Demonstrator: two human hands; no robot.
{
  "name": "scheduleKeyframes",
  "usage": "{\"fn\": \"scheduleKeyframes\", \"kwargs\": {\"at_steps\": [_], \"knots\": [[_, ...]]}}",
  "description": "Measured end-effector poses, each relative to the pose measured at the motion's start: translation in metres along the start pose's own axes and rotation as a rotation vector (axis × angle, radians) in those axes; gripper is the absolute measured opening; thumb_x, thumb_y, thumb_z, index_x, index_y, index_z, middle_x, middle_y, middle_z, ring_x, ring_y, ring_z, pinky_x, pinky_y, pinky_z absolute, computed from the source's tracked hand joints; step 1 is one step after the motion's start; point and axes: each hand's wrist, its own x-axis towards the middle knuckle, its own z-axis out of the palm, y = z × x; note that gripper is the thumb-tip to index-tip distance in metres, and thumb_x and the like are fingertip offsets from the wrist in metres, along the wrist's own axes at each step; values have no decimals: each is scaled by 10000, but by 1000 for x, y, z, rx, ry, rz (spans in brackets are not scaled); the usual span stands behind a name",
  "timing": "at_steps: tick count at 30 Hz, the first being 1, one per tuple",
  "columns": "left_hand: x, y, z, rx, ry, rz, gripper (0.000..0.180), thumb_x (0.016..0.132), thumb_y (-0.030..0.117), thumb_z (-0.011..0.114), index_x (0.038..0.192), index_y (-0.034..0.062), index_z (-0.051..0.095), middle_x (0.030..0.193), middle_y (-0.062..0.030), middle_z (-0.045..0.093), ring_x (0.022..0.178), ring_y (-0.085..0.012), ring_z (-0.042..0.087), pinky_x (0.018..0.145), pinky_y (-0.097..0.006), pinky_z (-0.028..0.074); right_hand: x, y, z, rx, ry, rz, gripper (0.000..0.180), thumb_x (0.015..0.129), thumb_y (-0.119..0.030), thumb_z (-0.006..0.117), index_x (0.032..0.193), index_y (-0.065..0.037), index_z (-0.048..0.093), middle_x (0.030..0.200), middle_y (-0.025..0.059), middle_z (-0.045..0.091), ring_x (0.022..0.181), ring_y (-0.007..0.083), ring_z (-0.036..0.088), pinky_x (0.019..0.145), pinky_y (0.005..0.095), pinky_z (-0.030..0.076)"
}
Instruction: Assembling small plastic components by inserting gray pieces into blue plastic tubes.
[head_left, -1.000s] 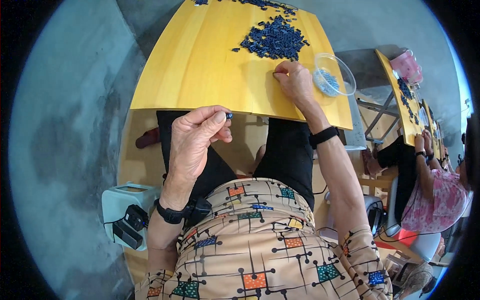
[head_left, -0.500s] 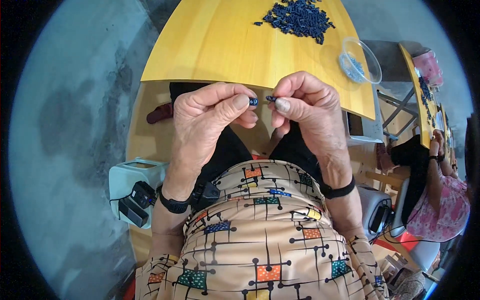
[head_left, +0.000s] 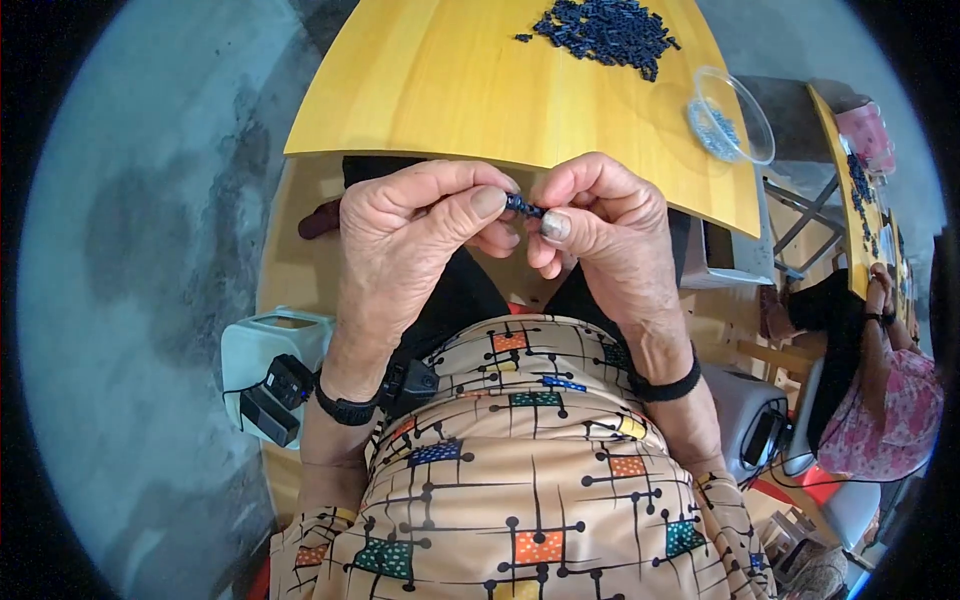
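Note:
Above my lap, just in front of the table edge, my left hand (head_left: 425, 225) pinches a small dark blue part (head_left: 514, 202) between thumb and fingers. My right hand (head_left: 605, 225) is closed in a pinch on another small dark part (head_left: 535, 211). The two parts meet end to end in the narrow gap between my fingertips. Whether they are locked together I cannot tell, and most of each is covered by my fingers. Similar dark blue parts lie in a loose pile (head_left: 608, 38) at the far side of the table.
On the yellow table (head_left: 430, 95), a clear round tub (head_left: 765, 140) of small pale blue pieces stands near the right edge. A pale green stool (head_left: 240, 345) with black devices (head_left: 287, 385) is on my left. At right, a person (head_left: 880, 400) sits by another table (head_left: 835, 140).
My right hand has moved left toward my left hand. The gap between the two dark parts has closed. The view has shifted slightly.

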Motion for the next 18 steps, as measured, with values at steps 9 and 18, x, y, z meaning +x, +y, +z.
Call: {"fn": "scheduleKeyframes", "kwargs": {"at_steps": [9,18], "knots": [[-2,1,2,94,-3,33,128,814,42,651,927,-16,666,741,-62,656,613,-103,619,561,-193,514,-3,4,-2,-6,13,-15,122,789,-26,670,890,10,610,728,63,635,615,94,609,536,197,503],[0,3,2,193,-29,39,116,808,51,661,903,-14,674,743,-63,659,597,-97,617,544,-186,504,-7,3,-2,-234,45,-148,96,769,-30,693,827,2,623,697,43,627,605,69,579,533,183,478]]}}
